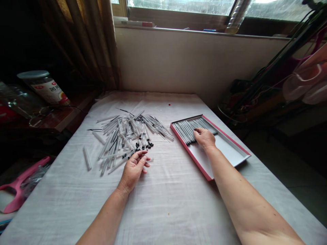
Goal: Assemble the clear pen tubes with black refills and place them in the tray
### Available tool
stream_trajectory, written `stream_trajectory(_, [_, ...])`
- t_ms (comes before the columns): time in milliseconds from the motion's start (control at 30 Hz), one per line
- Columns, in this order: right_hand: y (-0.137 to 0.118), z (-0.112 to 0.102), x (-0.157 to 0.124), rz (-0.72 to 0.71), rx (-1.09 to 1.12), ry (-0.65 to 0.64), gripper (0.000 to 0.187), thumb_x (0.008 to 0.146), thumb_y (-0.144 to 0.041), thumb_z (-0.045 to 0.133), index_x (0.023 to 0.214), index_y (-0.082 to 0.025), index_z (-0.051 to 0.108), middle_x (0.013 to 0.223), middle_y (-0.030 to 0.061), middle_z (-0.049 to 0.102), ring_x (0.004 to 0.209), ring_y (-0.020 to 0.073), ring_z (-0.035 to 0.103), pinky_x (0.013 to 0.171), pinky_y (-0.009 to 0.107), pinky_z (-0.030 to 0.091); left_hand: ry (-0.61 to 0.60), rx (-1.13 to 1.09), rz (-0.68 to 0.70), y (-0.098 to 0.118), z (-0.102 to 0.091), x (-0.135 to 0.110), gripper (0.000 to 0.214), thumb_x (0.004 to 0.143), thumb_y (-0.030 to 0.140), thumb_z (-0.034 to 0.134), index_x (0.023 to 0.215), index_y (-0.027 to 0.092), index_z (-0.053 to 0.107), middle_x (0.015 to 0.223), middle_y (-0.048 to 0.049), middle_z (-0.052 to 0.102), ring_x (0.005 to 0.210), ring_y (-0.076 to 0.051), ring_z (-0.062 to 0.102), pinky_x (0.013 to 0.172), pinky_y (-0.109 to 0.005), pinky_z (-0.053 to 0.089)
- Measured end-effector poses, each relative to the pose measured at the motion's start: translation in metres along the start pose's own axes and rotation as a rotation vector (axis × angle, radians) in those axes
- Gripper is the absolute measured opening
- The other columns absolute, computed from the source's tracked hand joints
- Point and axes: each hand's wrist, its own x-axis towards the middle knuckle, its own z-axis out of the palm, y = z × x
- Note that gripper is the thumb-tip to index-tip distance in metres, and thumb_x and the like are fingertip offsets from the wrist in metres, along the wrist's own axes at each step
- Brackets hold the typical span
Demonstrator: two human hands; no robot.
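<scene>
The fingers [137, 155] of the left hand [133, 168] are bent, and the thumb presses a thin, pale plastic stick [151, 160] against them. Its tip pokes out past the fingers. The right hand's [205, 137] fingers are curled down on a row of thin, grey-white plastic tubes with black ends [187, 131]. I can't tell if they pinch one. The row lies side by side in the far part of a flat, pink-edged box with a white bottom [231, 153]. The right hand hides some of the row, and the right arm goes over the box's near edge.

Just past the left fingers are small, black plastic caps [150, 145] and a big, messy pile of clear and white plastic tubes [125, 131]. One thick, whitish tube [87, 158] lies apart on the left. All this is on a surface with a wrinkly white cloth [158, 204]. Farther left are a clear jar with a grey lid [48, 90] and a pink plastic thing [19, 187]. A brown cloth curtain [84, 41] hangs behind.
</scene>
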Motion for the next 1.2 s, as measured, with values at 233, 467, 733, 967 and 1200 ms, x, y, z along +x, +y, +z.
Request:
stream_trajectory(233, [0.014,0.001,0.004,-0.218,0.004,-0.034,0.034,0.077,-0.043,0.062,0.103,-0.026,0.075,0.101,0.0055,0.072,0.080,0.0212,0.065,0.077,0.034,0.049,0.005,0.011,0.008,0.000,0.001,0.000,0.054,0.062,0.052,0.076,0.100,0.014,0.063,0.080,-0.0055,0.069,0.061,-0.014,0.063,0.044,-0.019,0.045])
stream_trajectory(467, [0.023,-0.002,0.011,-0.300,0.001,-0.068,0.032,0.082,-0.035,0.057,0.106,-0.024,0.074,0.103,0.0066,0.072,0.085,0.0224,0.066,0.078,0.035,0.051,-0.002,0.002,0.008,0.000,0.001,0.000,0.053,0.062,0.051,0.075,0.099,0.015,0.063,0.079,-0.0049,0.069,0.060,-0.013,0.061,0.044,-0.019,0.044])
stream_trajectory(733, [0.017,0.002,-0.005,-0.548,-0.135,-0.082,0.047,0.086,-0.044,0.054,0.127,-0.021,0.062,0.133,0.0121,0.059,0.122,0.0304,0.053,0.100,0.044,0.043,-0.011,0.009,0.011,-0.003,0.000,0.000,0.052,0.064,0.050,0.074,0.100,0.014,0.063,0.080,-0.0054,0.069,0.061,-0.013,0.061,0.045,-0.019,0.044])
stream_trajectory(967, [0.028,0.003,-0.001,-0.575,-0.205,-0.102,0.044,0.092,-0.042,0.046,0.130,-0.026,0.060,0.137,0.0091,0.056,0.126,0.0292,0.049,0.100,0.044,0.043,-0.020,0.013,0.015,-0.003,0.000,0.000,0.051,0.063,0.051,0.074,0.098,0.015,0.063,0.080,-0.0048,0.069,0.061,-0.013,0.061,0.044,-0.019,0.044])
stream_trajectory(1200, [0.011,0.005,0.008,-0.410,-0.218,-0.156,0.056,0.095,-0.047,0.035,0.141,-0.018,0.048,0.144,0.0141,0.049,0.133,0.0299,0.044,0.105,0.045,0.039,-0.026,0.020,0.014,-0.004,-0.001,0.000,0.050,0.065,0.049,0.074,0.099,0.015,0.063,0.080,-0.0049,0.068,0.061,-0.013,0.061,0.045,-0.018,0.044])
